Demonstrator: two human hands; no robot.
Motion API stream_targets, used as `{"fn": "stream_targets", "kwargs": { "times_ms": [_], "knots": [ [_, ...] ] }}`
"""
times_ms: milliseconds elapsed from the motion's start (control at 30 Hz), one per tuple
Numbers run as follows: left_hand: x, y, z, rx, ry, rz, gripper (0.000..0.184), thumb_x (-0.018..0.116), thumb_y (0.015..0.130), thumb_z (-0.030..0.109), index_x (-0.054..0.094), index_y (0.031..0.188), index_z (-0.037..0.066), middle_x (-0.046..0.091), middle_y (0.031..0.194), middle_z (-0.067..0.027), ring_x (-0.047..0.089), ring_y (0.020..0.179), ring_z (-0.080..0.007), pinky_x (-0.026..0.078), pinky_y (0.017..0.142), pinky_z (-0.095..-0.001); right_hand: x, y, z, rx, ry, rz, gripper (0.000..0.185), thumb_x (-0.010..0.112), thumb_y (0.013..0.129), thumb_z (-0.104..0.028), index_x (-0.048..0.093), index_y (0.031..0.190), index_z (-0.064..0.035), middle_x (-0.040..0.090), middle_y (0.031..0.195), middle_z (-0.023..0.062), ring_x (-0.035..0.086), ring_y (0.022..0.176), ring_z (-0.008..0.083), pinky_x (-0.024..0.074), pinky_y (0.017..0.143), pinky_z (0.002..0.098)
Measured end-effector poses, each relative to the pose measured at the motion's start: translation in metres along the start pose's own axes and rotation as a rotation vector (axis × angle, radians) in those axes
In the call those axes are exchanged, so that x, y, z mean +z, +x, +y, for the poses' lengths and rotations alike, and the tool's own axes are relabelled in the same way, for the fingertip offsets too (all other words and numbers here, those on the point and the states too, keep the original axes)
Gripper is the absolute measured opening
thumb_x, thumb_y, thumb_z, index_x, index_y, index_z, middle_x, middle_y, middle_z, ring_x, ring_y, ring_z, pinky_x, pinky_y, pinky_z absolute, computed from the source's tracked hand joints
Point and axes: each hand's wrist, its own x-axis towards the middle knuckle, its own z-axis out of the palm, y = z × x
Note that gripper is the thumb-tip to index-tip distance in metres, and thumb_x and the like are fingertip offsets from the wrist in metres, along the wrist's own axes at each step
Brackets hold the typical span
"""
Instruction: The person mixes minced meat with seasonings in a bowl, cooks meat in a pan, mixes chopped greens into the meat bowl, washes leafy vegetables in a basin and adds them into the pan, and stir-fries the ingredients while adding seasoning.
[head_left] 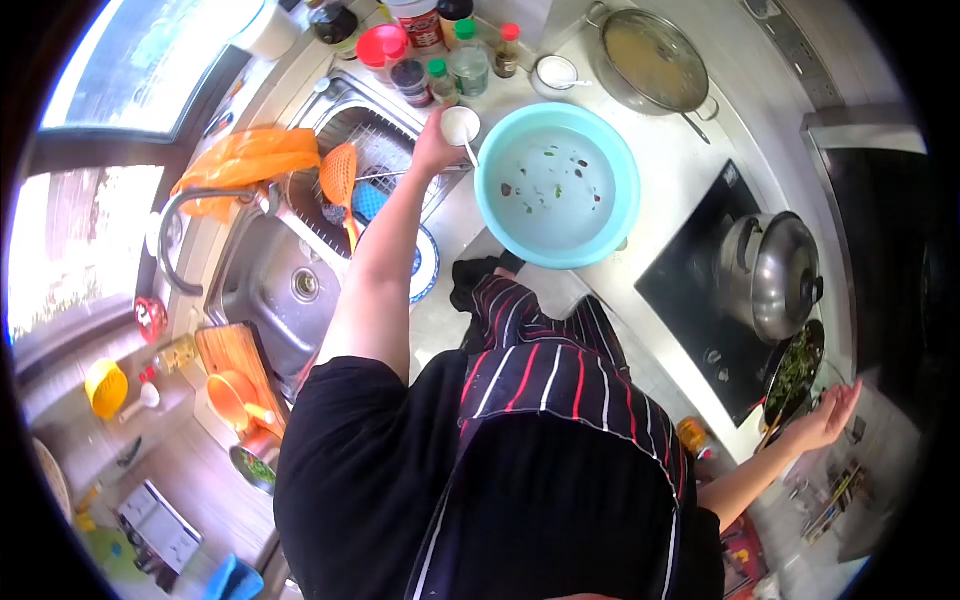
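My left hand (434, 146) is closed on a small white bowl (460, 125) with a white spoon in it, beside the left rim of a light blue basin (488, 215). The basin holds water with dark and green bits floating in it. Out to the right, my right hand (826, 418) is open, fingers stretched out, and nothing shows in it. It is near a dark pan of chopped greens (795, 375).
A steel pot with a lid (783, 275) stands on the black cooktop (690, 285). A strainer pot (655, 62) sits at the back. Bottles (470, 60) stand behind the sink (262, 270). An orange slotted spoon (339, 175) lies in the dish rack.
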Motion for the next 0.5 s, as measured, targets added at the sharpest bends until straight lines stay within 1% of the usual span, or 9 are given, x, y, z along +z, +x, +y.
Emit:
{"fn": "stream_targets", "kwargs": {
  "times_ms": [67, 133, 233, 267, 333, 367, 400, 467, 500],
  "knots": [
    [-0.006, 0.003, 0.000, -0.008, 0.040, 0.020, 0.089, 0.085, 0.050, 0.021, 0.045, 0.128, 0.007, 0.060, 0.114, -0.0174, 0.058, 0.108, -0.0322, 0.046, 0.091, -0.0388, 0.021, -0.012, -0.020, 0.008, 0.030, -0.013, 0.044, 0.053, 0.086, 0.006, 0.052, 0.129, -0.0015, 0.057, 0.097, 0.0017, 0.052, 0.091, 0.0108, 0.0419, 0.080, 0.0231],
    [-0.012, 0.002, -0.005, -0.064, -0.065, 0.025, 0.086, 0.086, 0.049, 0.022, 0.047, 0.124, 0.006, 0.062, 0.110, -0.0175, 0.060, 0.104, -0.0312, 0.048, 0.089, -0.0386, 0.023, -0.019, -0.008, 0.008, 0.121, -0.118, 0.044, 0.052, 0.087, 0.005, 0.052, 0.130, -0.0017, 0.057, 0.099, 0.0027, 0.052, 0.091, 0.0105, 0.0427, 0.080, 0.0240],
    [-0.042, -0.008, 0.017, 0.092, 0.080, 0.089, 0.083, 0.086, 0.049, 0.019, 0.048, 0.121, 0.002, 0.058, 0.110, -0.0180, 0.058, 0.104, -0.0317, 0.047, 0.090, -0.0386, 0.064, -0.049, -0.030, 0.042, 0.229, -0.241, 0.045, 0.054, 0.085, 0.006, 0.050, 0.129, 0.0017, 0.056, 0.094, 0.0028, 0.052, 0.086, 0.0100, 0.0438, 0.078, 0.0242],
    [-0.052, -0.018, 0.038, 0.147, 0.130, 0.132, 0.083, 0.085, 0.049, 0.018, 0.048, 0.120, 0.001, 0.056, 0.112, -0.0182, 0.056, 0.105, -0.0323, 0.046, 0.091, -0.0385, 0.079, -0.062, -0.036, 0.054, 0.291, -0.304, 0.046, 0.055, 0.084, 0.006, 0.049, 0.130, 0.0027, 0.056, 0.093, 0.0027, 0.053, 0.085, 0.0098, 0.0445, 0.077, 0.0236],
    [-0.068, -0.038, 0.081, 0.198, 0.179, 0.106, 0.083, 0.086, 0.048, 0.017, 0.047, 0.120, -0.001, 0.051, 0.114, -0.0177, 0.052, 0.109, -0.0332, 0.044, 0.093, -0.0388, 0.115, -0.095, -0.057, 0.139, 0.317, -0.427, 0.051, 0.058, 0.085, 0.002, 0.044, 0.134, 0.0015, 0.056, 0.092, 0.0015, 0.053, 0.083, 0.0084, 0.0439, 0.074, 0.0198],
    [-0.073, -0.048, 0.107, 0.220, 0.174, 0.072, 0.084, 0.086, 0.048, 0.017, 0.047, 0.120, 0.000, 0.050, 0.115, -0.0166, 0.051, 0.109, -0.0331, 0.044, 0.093, -0.0395, 0.131, -0.108, -0.076, 0.294, 0.437, -0.562, 0.060, 0.060, 0.083, 0.001, 0.038, 0.139, -0.0010, 0.056, 0.093, 0.0009, 0.054, 0.080, 0.0076, 0.0440, 0.072, 0.0189],
    [-0.075, -0.061, 0.140, 0.203, 0.159, 0.043, 0.082, 0.085, 0.049, 0.016, 0.047, 0.120, 0.000, 0.050, 0.114, -0.0165, 0.052, 0.107, -0.0331, 0.045, 0.091, -0.0398, 0.148, -0.122, -0.079, 0.325, 0.468, -0.670, 0.068, 0.062, 0.080, 0.002, 0.033, 0.142, -0.0033, 0.056, 0.095, 0.0011, 0.054, 0.077, 0.0061, 0.0440, 0.071, 0.0194],
    [-0.069, -0.078, 0.191, 0.317, 0.118, -0.037, 0.081, 0.084, 0.050, 0.015, 0.046, 0.119, 0.000, 0.050, 0.112, -0.0169, 0.052, 0.106, -0.0330, 0.045, 0.090, -0.0397, 0.172, -0.141, -0.091, 0.177, 0.373, -0.899, 0.080, 0.068, 0.075, 0.001, 0.027, 0.144, -0.0038, 0.056, 0.097, 0.0032, 0.053, 0.074, 0.0069, 0.0453, 0.072, 0.0230],
    [-0.062, -0.088, 0.217, 0.368, 0.065, -0.082, 0.080, 0.084, 0.050, 0.015, 0.047, 0.119, 0.000, 0.050, 0.111, -0.0170, 0.052, 0.105, -0.0332, 0.045, 0.089, -0.0396, 0.182, -0.152, -0.092, 0.167, 0.427, -0.954, 0.085, 0.072, 0.073, -0.002, 0.026, 0.145, -0.0050, 0.056, 0.095, 0.0039, 0.053, 0.072, 0.0085, 0.0462, 0.071, 0.0244]
  ]
}}
